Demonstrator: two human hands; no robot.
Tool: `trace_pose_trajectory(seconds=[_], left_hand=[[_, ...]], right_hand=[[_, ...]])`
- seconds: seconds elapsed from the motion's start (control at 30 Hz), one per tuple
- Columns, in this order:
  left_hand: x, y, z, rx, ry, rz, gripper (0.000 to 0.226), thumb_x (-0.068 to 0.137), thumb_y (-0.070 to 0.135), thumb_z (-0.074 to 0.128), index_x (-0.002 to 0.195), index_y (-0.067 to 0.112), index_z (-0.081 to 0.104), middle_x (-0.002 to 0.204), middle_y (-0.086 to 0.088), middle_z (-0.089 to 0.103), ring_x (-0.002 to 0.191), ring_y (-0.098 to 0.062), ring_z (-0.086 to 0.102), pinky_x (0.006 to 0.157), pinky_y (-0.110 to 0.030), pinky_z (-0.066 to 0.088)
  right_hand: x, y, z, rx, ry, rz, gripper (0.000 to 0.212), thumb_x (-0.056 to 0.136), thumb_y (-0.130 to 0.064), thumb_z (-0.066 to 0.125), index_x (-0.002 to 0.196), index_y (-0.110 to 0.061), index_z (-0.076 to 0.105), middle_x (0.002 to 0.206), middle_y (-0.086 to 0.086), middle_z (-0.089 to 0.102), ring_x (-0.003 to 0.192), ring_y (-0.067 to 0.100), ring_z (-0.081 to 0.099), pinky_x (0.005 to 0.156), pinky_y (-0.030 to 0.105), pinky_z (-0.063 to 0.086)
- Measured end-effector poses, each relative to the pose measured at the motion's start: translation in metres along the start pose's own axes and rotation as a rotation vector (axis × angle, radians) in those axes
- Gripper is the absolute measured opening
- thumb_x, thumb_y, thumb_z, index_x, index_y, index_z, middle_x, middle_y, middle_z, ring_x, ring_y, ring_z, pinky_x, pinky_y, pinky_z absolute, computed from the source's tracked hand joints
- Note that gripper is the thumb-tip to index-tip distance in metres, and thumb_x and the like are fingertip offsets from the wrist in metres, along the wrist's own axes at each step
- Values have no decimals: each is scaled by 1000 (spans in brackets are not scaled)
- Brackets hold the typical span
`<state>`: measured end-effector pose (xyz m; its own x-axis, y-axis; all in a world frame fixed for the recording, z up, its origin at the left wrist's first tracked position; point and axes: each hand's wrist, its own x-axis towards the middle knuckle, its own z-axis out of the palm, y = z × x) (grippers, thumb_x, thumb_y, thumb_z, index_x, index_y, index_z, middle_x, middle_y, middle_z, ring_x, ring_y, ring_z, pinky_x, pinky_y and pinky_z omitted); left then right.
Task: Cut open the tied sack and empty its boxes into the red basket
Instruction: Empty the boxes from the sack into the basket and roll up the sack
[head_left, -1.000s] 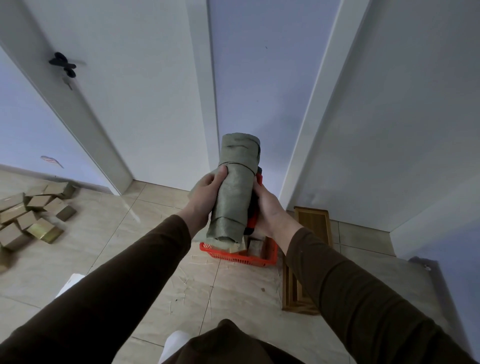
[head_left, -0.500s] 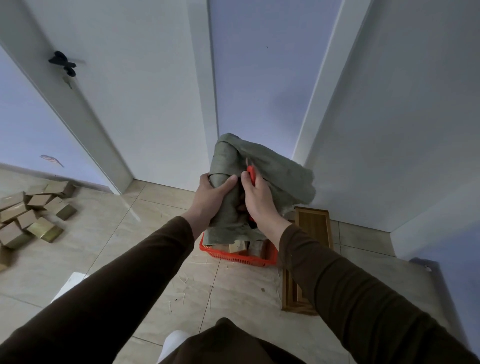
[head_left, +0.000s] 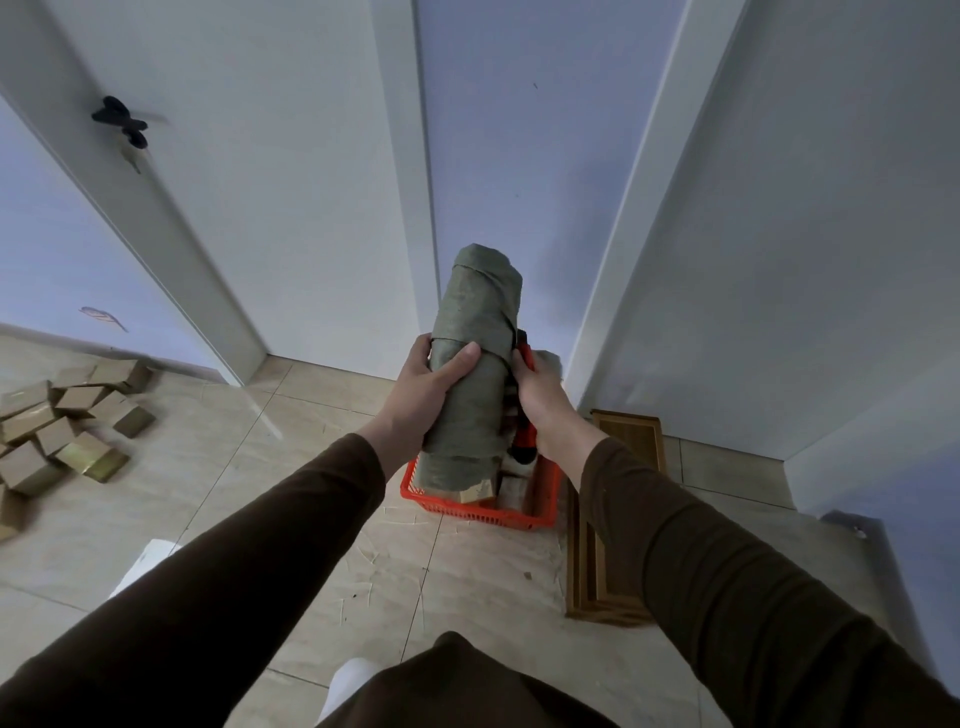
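The grey-green sack (head_left: 475, 358) is rolled into a tight upright tube held above the red basket (head_left: 483, 512). My left hand (head_left: 426, 395) wraps around its left side with the thumb across the front. My right hand (head_left: 545, 400) presses on its right side and also holds an orange-handled cutter (head_left: 523, 441) against the roll. Brown boxes (head_left: 480, 491) lie inside the basket, partly hidden by the roll's lower end.
A pile of several brown boxes (head_left: 62, 421) lies on the tiled floor at the left. A wooden tray (head_left: 618, 519) lies right of the basket. White doors and walls close in behind. A white paper (head_left: 143, 561) lies near my left sleeve.
Half a second ago the sack hung loose and partly unrolled to the right; now it is wound back into a tight tube between both hands.
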<state>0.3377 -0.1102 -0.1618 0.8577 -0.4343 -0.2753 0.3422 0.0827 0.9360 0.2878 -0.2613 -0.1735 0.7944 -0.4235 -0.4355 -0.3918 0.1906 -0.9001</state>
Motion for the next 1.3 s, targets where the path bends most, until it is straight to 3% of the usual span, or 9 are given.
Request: trace_pose_trajectory(seconds=[0.23, 0.47, 0.57, 0.67, 0.77, 0.87, 0.97, 1.1, 1.3], left_hand=[[3, 1, -11, -169, -215, -237, 84, 95, 77, 44, 140, 10, 65, 133, -17, 73, 125, -32, 70, 100, -45, 59], [18, -5, -17, 430, 279, 79, 36, 100, 50, 63, 119, 20, 59, 102, 1, 67, 92, -20, 68, 70, -30, 54], [22, -6, -20, 553, 292, 158, 14, 104, 28, 56, 116, 25, 60, 98, 3, 67, 86, -23, 67, 65, -33, 53], [19, 0, -13, 409, 234, 71, 41, 97, 54, 51, 120, 24, 65, 112, 1, 72, 107, -28, 70, 87, -49, 60], [10, 1, -6, 358, 128, 61, 74, 74, 78, 73, 128, 31, 56, 118, 9, 71, 106, -13, 73, 82, -33, 61], [9, -5, -4, 274, 97, 31, 88, 66, 65, 91, 133, 31, 44, 121, 7, 69, 98, -5, 75, 72, -20, 62], [11, -7, -5, 213, 167, 38, 74, 78, 45, 90, 132, 23, 46, 122, -1, 68, 107, -17, 73, 79, -30, 64], [12, -8, -6, 135, 158, 56, 60, 84, 31, 87, 130, 19, 51, 123, -8, 70, 109, -27, 73, 87, -43, 64], [11, 0, -7, -30, -14, 15, 48, 89, 19, 83, 128, 19, 55, 119, -8, 73, 96, -21, 80, 73, -34, 65]], right_hand=[[-7, 0, -5, 429, -217, 191, 55, 101, -58, 58, 135, -16, 67, 131, 14, 74, 122, 33, 69, 95, 48, 60], [-3, 12, 5, 327, -122, 25, 52, 104, -55, 55, 148, -27, 51, 143, 10, 63, 125, 29, 64, 109, 56, 52], [-2, 12, 12, 132, -63, -76, 58, 108, -50, 50, 160, -27, 40, 155, 2, 52, 140, 25, 50, 119, 51, 42], [-5, 6, 18, 20, -17, -189, 51, 109, -46, 48, 158, -30, 43, 153, -1, 52, 142, 24, 49, 119, 49, 42], [-7, 0, 22, 25, -61, -254, 42, 111, -39, 47, 153, -33, 50, 146, -8, 56, 134, 15, 54, 117, 46, 46], [-4, 0, 23, 39, -84, -289, 37, 112, -36, 47, 147, -33, 56, 125, -25, 59, 113, -9, 58, 109, 30, 51], [-2, -2, 20, 32, -84, -288, 37, 111, -39, 47, 147, -34, 57, 122, -30, 57, 103, -20, 57, 77, 10, 55], [4, -5, 19, 48, 34, -231, 39, 110, -46, 45, 147, -37, 54, 124, -15, 62, 109, 12, 66, 70, 30, 64], [12, -6, 25, 76, 168, -112, 50, 110, -49, 41, 156, -30, 44, 144, 5, 58, 129, 30, 59, 106, 55, 53]])
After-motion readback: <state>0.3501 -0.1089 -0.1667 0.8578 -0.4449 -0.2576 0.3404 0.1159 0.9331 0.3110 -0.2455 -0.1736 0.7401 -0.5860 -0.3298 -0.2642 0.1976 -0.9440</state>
